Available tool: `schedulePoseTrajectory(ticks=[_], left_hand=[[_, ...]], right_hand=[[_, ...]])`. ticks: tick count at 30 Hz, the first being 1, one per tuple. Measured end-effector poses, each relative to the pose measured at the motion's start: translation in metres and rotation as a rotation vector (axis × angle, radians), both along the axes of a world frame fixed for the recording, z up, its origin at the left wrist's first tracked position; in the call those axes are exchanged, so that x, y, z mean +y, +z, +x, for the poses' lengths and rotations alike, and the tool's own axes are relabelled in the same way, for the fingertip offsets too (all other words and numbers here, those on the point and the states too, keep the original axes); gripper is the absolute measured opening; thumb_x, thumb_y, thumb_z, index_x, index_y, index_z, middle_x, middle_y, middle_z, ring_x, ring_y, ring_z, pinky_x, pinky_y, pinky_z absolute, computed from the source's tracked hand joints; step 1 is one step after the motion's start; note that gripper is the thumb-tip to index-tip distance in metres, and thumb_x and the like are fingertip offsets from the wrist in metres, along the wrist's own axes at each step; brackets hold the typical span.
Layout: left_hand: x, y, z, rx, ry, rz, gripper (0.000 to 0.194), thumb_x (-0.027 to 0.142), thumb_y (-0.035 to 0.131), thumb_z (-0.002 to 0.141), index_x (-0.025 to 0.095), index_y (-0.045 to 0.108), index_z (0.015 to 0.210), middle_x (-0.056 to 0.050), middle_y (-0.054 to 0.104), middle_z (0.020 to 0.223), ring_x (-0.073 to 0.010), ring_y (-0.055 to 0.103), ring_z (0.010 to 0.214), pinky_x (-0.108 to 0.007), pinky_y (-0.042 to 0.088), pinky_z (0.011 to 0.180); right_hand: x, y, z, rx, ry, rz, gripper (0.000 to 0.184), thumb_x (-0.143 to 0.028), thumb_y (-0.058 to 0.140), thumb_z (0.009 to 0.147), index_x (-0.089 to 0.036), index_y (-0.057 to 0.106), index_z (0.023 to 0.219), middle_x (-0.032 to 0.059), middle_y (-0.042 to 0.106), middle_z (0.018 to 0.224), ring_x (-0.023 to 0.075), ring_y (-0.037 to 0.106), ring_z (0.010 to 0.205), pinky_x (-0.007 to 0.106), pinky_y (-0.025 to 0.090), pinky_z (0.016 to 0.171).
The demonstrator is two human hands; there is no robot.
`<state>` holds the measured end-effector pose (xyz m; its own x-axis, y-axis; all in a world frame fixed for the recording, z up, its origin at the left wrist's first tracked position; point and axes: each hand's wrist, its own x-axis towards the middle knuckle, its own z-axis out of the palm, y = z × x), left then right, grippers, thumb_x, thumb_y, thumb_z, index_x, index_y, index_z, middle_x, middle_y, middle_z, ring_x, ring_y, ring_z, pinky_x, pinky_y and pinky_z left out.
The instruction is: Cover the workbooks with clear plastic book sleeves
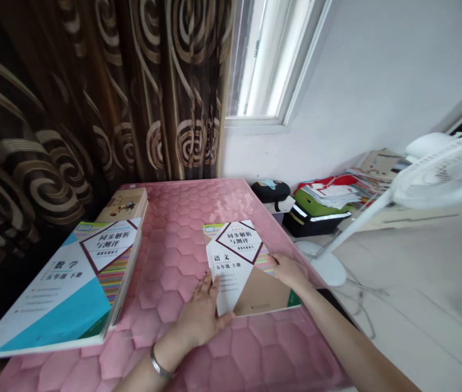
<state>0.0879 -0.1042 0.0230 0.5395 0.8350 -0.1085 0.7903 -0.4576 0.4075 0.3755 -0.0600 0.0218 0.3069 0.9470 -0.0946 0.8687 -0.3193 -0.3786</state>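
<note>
A white and tan workbook with Chinese lettering and a striped band lies flat on the pink padded cover. My left hand, a silver bracelet at its wrist, rests at the workbook's left edge. Its fingers are stretched out and the thumb reaches along the lower corner. At the opposite edge, my right hand grips the workbook's side, its fingertips curled and partly hidden. To the left lies a stack of books topped by a blue and white workbook; behind it shows a brown-covered book.
The pink quilted surface meets a patterned dark curtain. Off its right side stand a white fan, a black bag, a green and black box under papers, and more stacked papers. A cable runs over the floor.
</note>
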Motion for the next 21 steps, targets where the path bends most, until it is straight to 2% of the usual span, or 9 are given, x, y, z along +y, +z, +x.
schedulePoseTrajectory(ticks=[3, 8, 13, 17, 21], left_hand=[[-0.013, -0.010, 0.003, 0.074, -0.004, 0.011, 0.097, 0.056, 0.064, 0.077, 0.015, 0.020, 0.153, -0.019, 0.013, 0.160, -0.0359, 0.011, 0.147, -0.055, 0.023, 0.117], [-0.012, -0.032, -0.001, 0.041, -0.074, 0.212, 0.081, 0.052, 0.057, 0.084, 0.020, 0.027, 0.152, -0.017, 0.027, 0.157, -0.0363, 0.011, 0.146, -0.060, 0.025, 0.114], [-0.009, -0.054, -0.005, -0.038, -0.092, 0.373, 0.079, 0.050, 0.060, 0.083, 0.018, 0.031, 0.150, -0.018, 0.035, 0.154, -0.0355, 0.015, 0.146, -0.060, 0.027, 0.114], [-0.008, -0.060, -0.006, -0.077, -0.099, 0.421, 0.075, 0.052, 0.060, 0.083, 0.016, 0.039, 0.146, -0.018, 0.043, 0.149, -0.0360, 0.022, 0.145, -0.060, 0.029, 0.113], [-0.007, -0.062, -0.007, -0.098, -0.107, 0.471, 0.075, 0.053, 0.062, 0.082, 0.016, 0.042, 0.144, -0.020, 0.045, 0.147, -0.0363, 0.028, 0.143, -0.060, 0.031, 0.112]], right_hand=[[-0.003, -0.003, 0.005, 0.014, -0.010, -0.031, 0.038, -0.030, 0.036, 0.099, -0.014, 0.066, 0.115, 0.0120, 0.071, 0.113, 0.0236, 0.065, 0.106, 0.026, 0.043, 0.080], [-0.007, -0.005, 0.016, -0.064, -0.024, -0.077, 0.039, -0.036, 0.035, 0.099, -0.016, 0.065, 0.113, 0.0119, 0.072, 0.108, 0.0253, 0.065, 0.103, 0.027, 0.042, 0.077], [-0.015, -0.011, 0.021, -0.085, 0.017, -0.028, 0.040, -0.032, 0.034, 0.099, -0.015, 0.069, 0.105, 0.0114, 0.073, 0.102, 0.0230, 0.065, 0.099, 0.027, 0.040, 0.078], [-0.018, -0.012, 0.019, -0.068, 0.005, 0.007, 0.037, -0.029, 0.036, 0.099, -0.016, 0.071, 0.104, 0.0089, 0.074, 0.099, 0.0203, 0.065, 0.095, 0.025, 0.040, 0.076], [-0.018, -0.010, 0.015, -0.084, -0.008, 0.012, 0.035, -0.030, 0.039, 0.098, -0.017, 0.072, 0.100, 0.0085, 0.074, 0.099, 0.0204, 0.065, 0.096, 0.025, 0.039, 0.073]])
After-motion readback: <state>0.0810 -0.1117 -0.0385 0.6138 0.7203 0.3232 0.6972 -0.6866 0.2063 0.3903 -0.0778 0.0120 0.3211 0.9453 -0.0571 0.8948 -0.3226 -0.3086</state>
